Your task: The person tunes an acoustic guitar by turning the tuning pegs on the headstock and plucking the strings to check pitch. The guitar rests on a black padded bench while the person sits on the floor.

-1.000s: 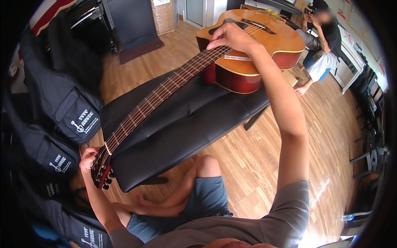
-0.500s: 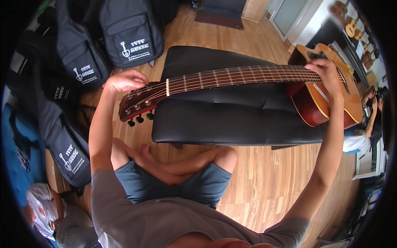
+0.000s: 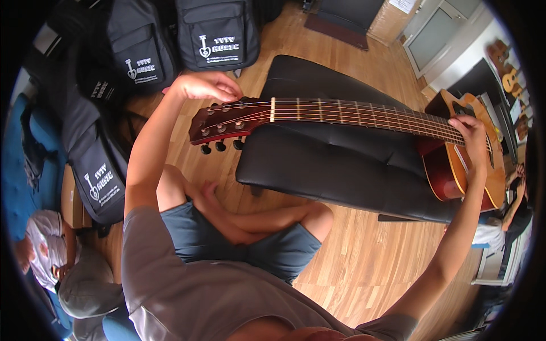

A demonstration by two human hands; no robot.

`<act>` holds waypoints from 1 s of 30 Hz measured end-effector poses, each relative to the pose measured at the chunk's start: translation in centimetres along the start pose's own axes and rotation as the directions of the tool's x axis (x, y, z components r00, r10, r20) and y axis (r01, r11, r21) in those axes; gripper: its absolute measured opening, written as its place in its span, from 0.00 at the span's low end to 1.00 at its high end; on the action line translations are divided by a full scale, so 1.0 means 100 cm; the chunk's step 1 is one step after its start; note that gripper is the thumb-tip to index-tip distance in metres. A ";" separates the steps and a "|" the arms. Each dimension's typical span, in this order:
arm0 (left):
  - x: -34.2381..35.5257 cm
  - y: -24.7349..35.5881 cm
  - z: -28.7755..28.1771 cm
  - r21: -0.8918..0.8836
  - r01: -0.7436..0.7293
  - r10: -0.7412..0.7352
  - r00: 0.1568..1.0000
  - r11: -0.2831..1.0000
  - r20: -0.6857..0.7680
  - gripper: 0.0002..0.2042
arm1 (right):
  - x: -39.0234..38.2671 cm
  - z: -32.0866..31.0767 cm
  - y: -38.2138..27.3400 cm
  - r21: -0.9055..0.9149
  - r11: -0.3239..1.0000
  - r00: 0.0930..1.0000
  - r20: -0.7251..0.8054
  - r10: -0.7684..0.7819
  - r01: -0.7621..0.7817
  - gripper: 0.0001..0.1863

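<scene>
An acoustic guitar [image 3: 341, 111] lies face up, its long dark neck running across a black padded bench. At the headstock [image 3: 227, 121] on the left, my left hand [image 3: 207, 88] is closed at the far-side tuning peg, which its fingers mostly hide. Near-side tuning pegs [image 3: 222, 146] stick out below the headstock. Over on the right, my right hand [image 3: 471, 129] has its fingers bent in on the strings where the neck meets the body [image 3: 446, 173]. The orange-brown body rests at the bench's right end, partly behind my right forearm.
Under the guitar is the black bench [image 3: 330, 159]. Black printed gig bags [image 3: 219, 34] stand at the far left, another [image 3: 94, 170] nearer. My crossed legs [image 3: 244, 221] are on the wooden floor [image 3: 341, 256]. Other people sit at the lower left [image 3: 48, 238] and far right [image 3: 515, 196].
The whole view has swung, so guitar, bench and bags appear farther right. My left hand stays at the headstock, its fingers reaching out a little more. My right hand remains at the strings.
</scene>
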State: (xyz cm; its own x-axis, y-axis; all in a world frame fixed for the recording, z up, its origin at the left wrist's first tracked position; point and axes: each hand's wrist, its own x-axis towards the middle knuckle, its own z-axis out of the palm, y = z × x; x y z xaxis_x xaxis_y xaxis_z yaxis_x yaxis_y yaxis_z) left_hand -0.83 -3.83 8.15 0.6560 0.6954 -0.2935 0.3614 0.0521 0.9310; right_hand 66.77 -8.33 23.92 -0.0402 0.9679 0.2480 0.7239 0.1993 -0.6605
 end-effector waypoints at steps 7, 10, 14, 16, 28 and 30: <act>0.005 0.007 -0.007 -0.007 0.021 -0.021 0.995 1.000 0.095 0.19 | 0.002 -0.004 0.006 -0.057 0.998 0.999 -0.003 -0.041 0.040 0.08; 0.006 0.013 -0.005 0.016 0.039 -0.040 0.993 0.999 0.112 0.18 | 0.004 -0.003 0.006 -0.080 0.996 0.999 -0.007 -0.043 0.042 0.09; 0.006 0.020 -0.005 0.059 0.071 -0.079 0.986 0.996 0.145 0.17 | 0.011 -0.001 0.009 -0.048 0.999 1.000 0.021 -0.004 0.005 0.09; 0.010 0.024 -0.006 0.096 0.080 -0.097 0.979 0.992 0.178 0.17 | 0.008 -0.002 0.009 -0.037 0.999 1.000 0.016 0.011 -0.010 0.09; 0.012 0.026 -0.002 0.071 0.088 -0.101 0.974 0.994 0.203 0.17 | 0.010 -0.008 0.018 -0.025 1.000 1.000 0.015 -0.017 0.017 0.09; 0.009 0.027 -0.002 0.058 0.117 -0.126 0.971 0.991 0.205 0.17 | 0.011 0.002 0.013 0.048 0.998 0.999 0.045 0.029 -0.031 0.09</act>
State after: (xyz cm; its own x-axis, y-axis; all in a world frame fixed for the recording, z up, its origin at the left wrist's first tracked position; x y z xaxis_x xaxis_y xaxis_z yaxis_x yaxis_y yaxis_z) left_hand 0.60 -2.93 10.48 0.7272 0.5211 -0.4468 0.4731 0.0911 0.8763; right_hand 67.53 -6.96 23.14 -0.0500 0.9792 0.1966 0.6905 0.1761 -0.7015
